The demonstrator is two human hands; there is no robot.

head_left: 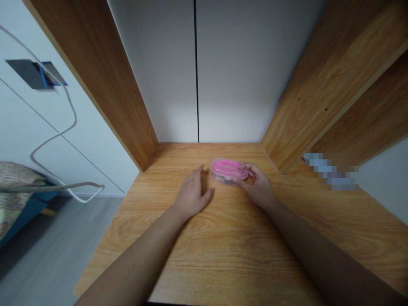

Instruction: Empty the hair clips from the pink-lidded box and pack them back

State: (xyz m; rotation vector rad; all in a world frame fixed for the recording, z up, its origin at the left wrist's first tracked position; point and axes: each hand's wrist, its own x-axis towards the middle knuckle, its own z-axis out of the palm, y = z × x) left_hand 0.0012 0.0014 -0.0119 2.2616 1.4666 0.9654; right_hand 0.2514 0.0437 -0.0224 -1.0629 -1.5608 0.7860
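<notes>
A small oblong plastic box [227, 169] with a pink lid and clear sides is near the back of the wooden desk [204, 255]. Its contents show only as dim shapes through the side. My right hand [255, 182] grips the box at its right end, fingers over the lid and thumb at the near side. Just left of the box is my left hand [193, 193], its thumb and fingers apart and nothing between them. A narrow gap separates it from the box.
Upright wooden panels stand at the left [105, 85] and right [306, 97], with a white back wall [229, 85] between them. A blurred-out item [330, 171] lies at the right. A white cable [72, 102] hangs at the left by a wall socket, above a bed corner [15, 199].
</notes>
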